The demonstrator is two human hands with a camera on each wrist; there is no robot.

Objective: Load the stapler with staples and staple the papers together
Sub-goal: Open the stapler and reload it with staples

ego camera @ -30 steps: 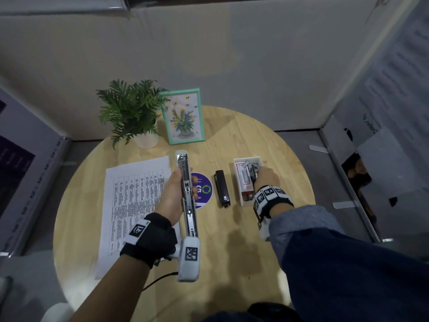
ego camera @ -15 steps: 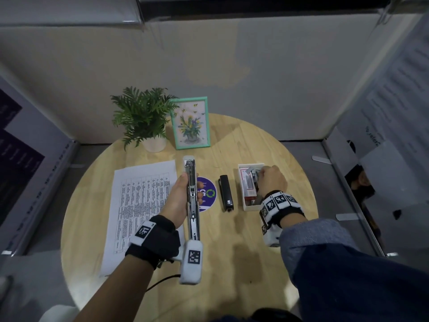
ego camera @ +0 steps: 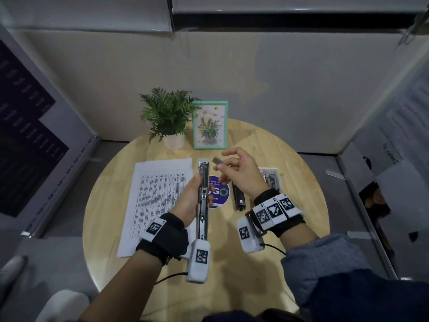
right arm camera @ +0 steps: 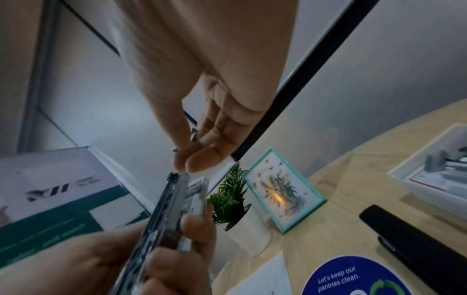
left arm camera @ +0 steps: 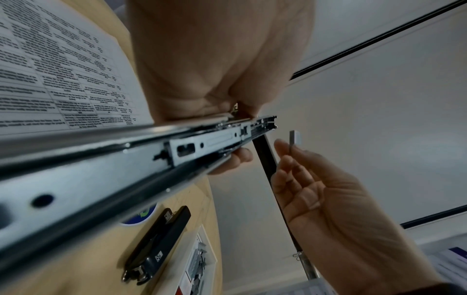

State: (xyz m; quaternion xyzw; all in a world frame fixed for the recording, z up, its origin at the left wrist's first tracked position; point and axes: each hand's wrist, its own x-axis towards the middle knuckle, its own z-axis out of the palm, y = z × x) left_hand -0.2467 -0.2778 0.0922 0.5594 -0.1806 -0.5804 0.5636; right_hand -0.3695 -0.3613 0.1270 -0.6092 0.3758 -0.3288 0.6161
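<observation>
Round wooden worktop (ego camera: 267,240) holds printed white papers (ego camera: 160,201). Above it, left hand (ego camera: 188,201) grips the long silver stapler (ego camera: 203,201). Right hand (ego camera: 241,175) has left the white box (ego camera: 277,180); its fingers (ego camera: 224,167) now pinch a small grey staple strip (ego camera: 218,160) beside the stapler's tip, ready to load.

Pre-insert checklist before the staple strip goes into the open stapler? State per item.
1. Long silver metal stapler gripped by the left hand: ok.
2. Stapler's loading channel open and facing up: ok.
3. Small grey strip of staples pinched by the right hand: ok.
4. Strip seated in the channel: not ok, it is held clear beside the stapler's far end.
5. Strip aligned lengthwise with the channel: cannot tell.
6. White printed papers lying flat on the round wooden table, untouched: ok.
</observation>
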